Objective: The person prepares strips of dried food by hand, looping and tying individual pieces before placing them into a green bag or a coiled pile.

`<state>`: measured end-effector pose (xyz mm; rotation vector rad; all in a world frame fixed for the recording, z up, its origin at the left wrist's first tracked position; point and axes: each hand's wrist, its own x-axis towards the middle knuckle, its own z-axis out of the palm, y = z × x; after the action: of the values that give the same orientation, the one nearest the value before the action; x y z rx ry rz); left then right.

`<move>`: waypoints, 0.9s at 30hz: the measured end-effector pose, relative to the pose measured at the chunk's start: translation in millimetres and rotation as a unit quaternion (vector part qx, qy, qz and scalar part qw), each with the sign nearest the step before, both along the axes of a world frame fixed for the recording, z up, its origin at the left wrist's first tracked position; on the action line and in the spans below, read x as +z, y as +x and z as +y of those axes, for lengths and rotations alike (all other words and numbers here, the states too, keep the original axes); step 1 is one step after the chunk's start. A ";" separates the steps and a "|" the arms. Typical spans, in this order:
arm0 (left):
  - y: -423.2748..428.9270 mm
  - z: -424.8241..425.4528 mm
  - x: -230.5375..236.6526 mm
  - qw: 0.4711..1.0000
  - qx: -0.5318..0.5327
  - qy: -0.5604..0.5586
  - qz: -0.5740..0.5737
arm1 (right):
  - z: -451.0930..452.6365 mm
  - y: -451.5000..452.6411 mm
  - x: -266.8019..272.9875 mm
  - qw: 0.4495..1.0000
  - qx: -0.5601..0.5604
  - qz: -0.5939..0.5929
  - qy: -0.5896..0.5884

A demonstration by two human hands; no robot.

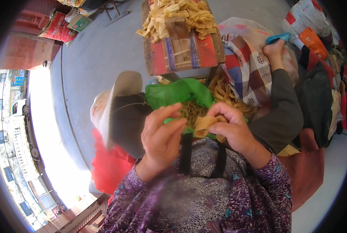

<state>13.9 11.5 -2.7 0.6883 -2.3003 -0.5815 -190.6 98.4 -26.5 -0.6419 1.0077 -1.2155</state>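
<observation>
My right hand (234, 126) pinches a flat, pale-yellow strip of dried plant material (203, 125), possibly husk, between thumb and fingers. The strip is curled into a loop. To its left, my left hand (161, 135) is raised with fingers bent and apart, slightly blurred, holding nothing that I can see. Beneath both hands lies a green mesh bag (176, 91) in my lap, with thin, greenish-yellow twisted or braided strands (192, 112) inside. More thick tan strands (220, 88) hang just right of the bag.
Ahead stands a low wooden bench (156, 62) with a red top, heaped with loose strips (182, 14) and bearing a wooden block (177, 29). A checked cloth (246, 70) and a blue slipper (278, 38) are at right. A brimmed hat (118, 102) is at left.
</observation>
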 end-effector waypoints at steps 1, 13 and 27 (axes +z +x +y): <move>1.3 0.7 0.4 1.000 -0.003 -0.009 0.006 | 1.4 1.0 -4.0 0.999 -0.024 0.024 -0.003; -9.9 7.6 -10.8 0.872 0.022 0.486 0.052 | 1.0 10.0 -7.4 0.992 0.012 0.114 -0.056; 9.3 -17.1 -22.4 0.942 0.057 0.330 -0.030 | 13.5 -21.2 -28.4 0.857 0.017 0.487 -0.171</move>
<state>23.2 -5.6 -25.0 1.1500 -2.0844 -1.3133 -211.8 111.8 -54.9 -1.6494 1.6006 -1.0231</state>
